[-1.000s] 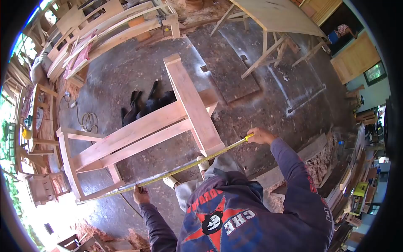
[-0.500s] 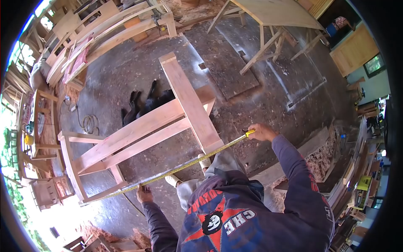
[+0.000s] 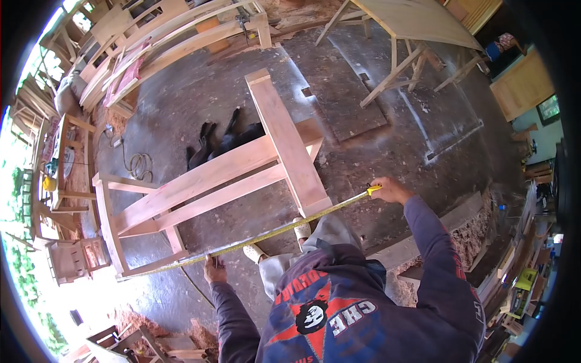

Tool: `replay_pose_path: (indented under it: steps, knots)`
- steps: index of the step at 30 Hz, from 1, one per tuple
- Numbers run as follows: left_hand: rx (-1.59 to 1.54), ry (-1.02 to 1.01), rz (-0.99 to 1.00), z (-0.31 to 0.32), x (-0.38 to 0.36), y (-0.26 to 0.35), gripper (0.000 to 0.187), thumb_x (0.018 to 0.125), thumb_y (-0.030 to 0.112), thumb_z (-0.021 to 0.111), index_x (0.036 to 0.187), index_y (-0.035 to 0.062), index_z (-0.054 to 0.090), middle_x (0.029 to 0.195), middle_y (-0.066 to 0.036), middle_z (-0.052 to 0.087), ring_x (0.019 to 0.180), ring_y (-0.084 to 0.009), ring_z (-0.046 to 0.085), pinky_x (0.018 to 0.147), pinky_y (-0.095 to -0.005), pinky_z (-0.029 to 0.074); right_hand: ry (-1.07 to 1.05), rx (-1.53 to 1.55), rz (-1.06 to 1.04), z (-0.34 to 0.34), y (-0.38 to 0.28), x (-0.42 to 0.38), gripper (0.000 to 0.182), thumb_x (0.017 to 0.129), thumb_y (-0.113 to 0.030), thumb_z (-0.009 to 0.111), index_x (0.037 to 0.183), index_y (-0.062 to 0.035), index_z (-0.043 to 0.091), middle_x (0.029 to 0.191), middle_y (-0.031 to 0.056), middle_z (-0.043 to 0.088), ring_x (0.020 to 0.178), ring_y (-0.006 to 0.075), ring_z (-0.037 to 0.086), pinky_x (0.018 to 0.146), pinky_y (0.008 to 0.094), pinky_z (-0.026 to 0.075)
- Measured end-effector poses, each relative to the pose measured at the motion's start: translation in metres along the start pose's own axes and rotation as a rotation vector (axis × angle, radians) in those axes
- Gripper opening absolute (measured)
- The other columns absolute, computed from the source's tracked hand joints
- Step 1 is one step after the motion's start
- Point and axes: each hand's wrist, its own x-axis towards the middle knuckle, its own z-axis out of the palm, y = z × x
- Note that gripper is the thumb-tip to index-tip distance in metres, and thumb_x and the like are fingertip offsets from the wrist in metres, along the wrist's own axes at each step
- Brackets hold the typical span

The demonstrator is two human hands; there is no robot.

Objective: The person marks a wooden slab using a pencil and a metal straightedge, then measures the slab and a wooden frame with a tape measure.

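My right hand (image 3: 392, 191) is closed around the yellow case of a tape measure (image 3: 374, 189), just right of a wooden frame. From there the yellow tape blade (image 3: 266, 235) runs out long and nearly straight, down along the frame's near side to its far left end. My left hand (image 3: 215, 270) is closed below the blade, fingertips right at its edge; a small dark thing shows at the fingers, and I cannot tell what it is. The pale wooden frame (image 3: 200, 178) has a wide board (image 3: 287, 142) across its right end and legs at the left.
A black dog (image 3: 227, 145) lies on the dark floor behind the frame. A trestle table (image 3: 411, 24) stands at the back right, lumber (image 3: 163, 54) at the back left. A coiled cord (image 3: 139, 166) lies left. Wood shavings (image 3: 463, 233) are piled at right.
The whole scene has shifted a little to the right in view. Both hands keep their hold, and the tape stays stretched along the frame.
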Motion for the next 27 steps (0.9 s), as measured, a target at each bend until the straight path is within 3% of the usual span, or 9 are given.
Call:
replay_pose_path:
  steps: [8, 11, 13, 15, 19, 24, 27]
  knots:
    - [-0.018, -0.057, 0.008, 0.0, 0.003, 0.001, 0.017, 0.097, 0.03, 0.066, 0.105, 0.0169, 0.071, 0.099, 0.005, 0.071, 0.085, -0.0123, 0.063, 0.076, -0.0329, 0.045, -0.006, -0.023, -0.017, -0.002, 0.009, 0.0, 0.054, 0.076, -0.034, 0.078, 0.121, -0.0051, 0.07, 0.111, 0.0201, 0.072, 0.103, 0.0314, 0.069, 0.09, 0.0386, 0.052]
    - [0.074, -0.001, 0.221, 0.035, -0.023, 0.026, 0.015, 0.096, 0.028, 0.067, 0.102, 0.0148, 0.071, 0.095, 0.004, 0.071, 0.082, -0.0116, 0.063, 0.073, -0.0302, 0.045, -0.11, 0.093, -0.007, -0.001, -0.004, -0.003, 0.053, 0.076, -0.036, 0.078, 0.119, -0.0049, 0.071, 0.108, 0.0189, 0.073, 0.101, 0.0294, 0.069, 0.089, 0.0381, 0.052]
    - [0.032, -0.086, 0.328, 0.048, -0.021, 0.055, 0.015, 0.095, 0.026, 0.067, 0.104, 0.0133, 0.071, 0.094, 0.002, 0.071, 0.083, -0.0116, 0.063, 0.073, -0.0291, 0.046, -0.26, 0.262, 0.039, 0.006, -0.024, -0.017, 0.053, 0.078, -0.039, 0.076, 0.118, -0.0049, 0.071, 0.105, 0.018, 0.073, 0.099, 0.0283, 0.069, 0.088, 0.0378, 0.052]
    - [0.009, -0.182, 0.399, 0.072, -0.031, 0.078, 0.016, 0.095, 0.023, 0.068, 0.105, 0.0124, 0.07, 0.094, 0.001, 0.071, 0.084, -0.0117, 0.064, 0.074, -0.0284, 0.047, -0.248, 0.188, -0.198, 0.024, -0.035, -0.03, 0.056, 0.077, -0.043, 0.074, 0.118, -0.0055, 0.071, 0.106, 0.0218, 0.072, 0.099, 0.0339, 0.069, 0.088, 0.0401, 0.052]
    - [0.055, -0.363, 0.395, 0.145, -0.074, 0.112, 0.015, 0.096, 0.017, 0.066, 0.109, 0.0098, 0.068, 0.096, -0.003, 0.071, 0.089, -0.015, 0.068, 0.079, -0.0304, 0.053, -0.169, 0.195, -0.213, 0.056, -0.058, -0.061, 0.057, 0.08, -0.046, 0.072, 0.117, -0.0025, 0.069, 0.101, 0.0229, 0.072, 0.096, 0.0378, 0.068, 0.087, 0.0414, 0.052]
    - [0.191, -0.522, 0.269, 0.242, -0.084, 0.066, 0.021, 0.1, 0.02, 0.062, 0.11, 0.0021, 0.067, 0.097, -0.009, 0.071, 0.088, -0.0199, 0.07, 0.079, -0.0331, 0.059, 0.014, 0.249, -0.073, 0.093, -0.042, -0.119, 0.05, 0.079, -0.04, 0.075, 0.107, 0.0, 0.069, 0.099, 0.0227, 0.071, 0.091, 0.0409, 0.067, 0.084, 0.0426, 0.052]
    - [0.461, -0.606, 0.152, 0.295, -0.097, 0.005, 0.027, 0.098, 0.025, 0.066, 0.11, 0.0005, 0.068, 0.099, -0.011, 0.072, 0.088, -0.0212, 0.07, 0.082, -0.0338, 0.058, 0.025, 0.427, 0.001, 0.119, -0.024, -0.157, 0.042, 0.079, -0.033, 0.077, 0.101, 0.0012, 0.069, 0.095, 0.0208, 0.07, 0.084, 0.0353, 0.068, 0.077, 0.0418, 0.052]
